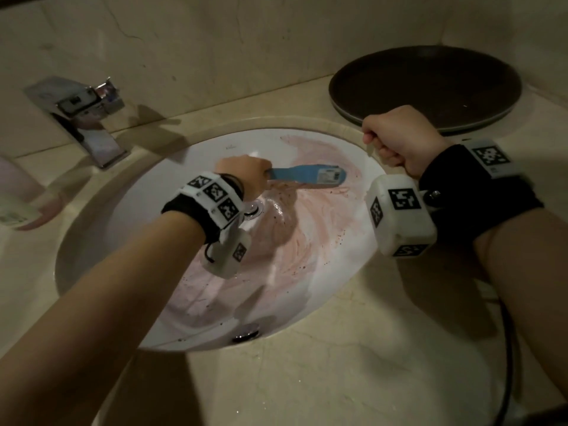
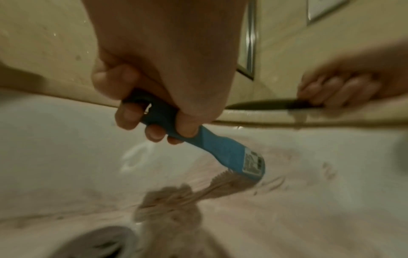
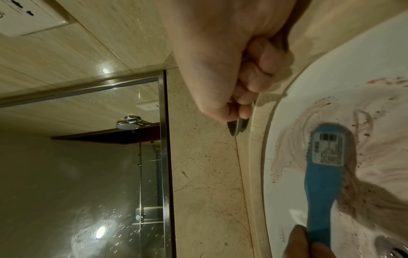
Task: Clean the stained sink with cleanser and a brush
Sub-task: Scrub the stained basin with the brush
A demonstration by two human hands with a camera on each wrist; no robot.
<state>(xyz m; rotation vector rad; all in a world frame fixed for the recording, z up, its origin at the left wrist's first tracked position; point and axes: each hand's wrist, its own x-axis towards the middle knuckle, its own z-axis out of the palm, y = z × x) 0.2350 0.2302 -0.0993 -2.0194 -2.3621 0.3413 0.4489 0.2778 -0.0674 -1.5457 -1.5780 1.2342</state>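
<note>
The white oval sink (image 1: 138, 216) is smeared with pink-brown stains across its right and near walls. My left hand (image 1: 246, 176) grips the handle of a blue brush (image 1: 307, 176), whose labelled head lies against the far right wall of the basin. In the left wrist view the fingers (image 2: 132, 115) wrap the brush (image 2: 220, 148) handle and the bristles (image 2: 225, 181) press into the stained film. My right hand (image 1: 396, 139) is curled at the sink's right rim, holding the near edge of a dark round tray (image 1: 430, 84); a sliver of the tray (image 3: 236, 127) shows between thumb and fingers.
A chrome faucet (image 1: 83, 118) stands at the back left. A pale pink bottle (image 1: 15, 210) lies at the left edge of the counter. The drain (image 1: 253, 207) sits mid-basin and an overflow hole (image 1: 246, 332) in the near wall. A black cable (image 1: 507, 348) hangs at the right.
</note>
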